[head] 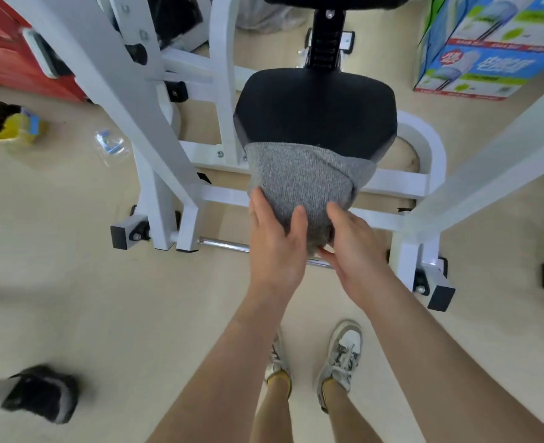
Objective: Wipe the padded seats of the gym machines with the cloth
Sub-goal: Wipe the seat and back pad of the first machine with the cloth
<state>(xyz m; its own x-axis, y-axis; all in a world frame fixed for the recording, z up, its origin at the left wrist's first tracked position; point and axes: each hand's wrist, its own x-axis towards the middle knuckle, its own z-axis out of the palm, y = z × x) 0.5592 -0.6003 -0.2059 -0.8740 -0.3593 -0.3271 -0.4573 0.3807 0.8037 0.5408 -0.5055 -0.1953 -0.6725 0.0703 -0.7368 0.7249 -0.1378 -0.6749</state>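
The fingers of the left hand (275,241) lie close together, the thumb up on the near face of the grey cloth (302,183) and the other fingers running along its left edge, so that the hand clasps the bunched lower end of the fabric. The right hand (353,247) meets it from the other side: its thumb presses onto the cloth's right edge and its fingers curl beneath the bunched end, where their tips are mostly hidden, so just how they pinch cannot be told. Both hands thus grip the same gathered end, almost touching each other beneath it. From there the cloth fans upward and lies draped over the near edge of the black padded seat (315,103), covering its front lip while the rest of the pad is bare. The seat sits on a black adjustable post (325,43), with the lower rim of another black pad just showing at the top of the view. Around it stands the white machine frame (155,135), and a chrome bar (222,244) runs low behind the hands. The pale floor (111,298) carries a colourful printed box (488,52) at the upper right. The person's light sneakers (344,350) stand below the forearms.
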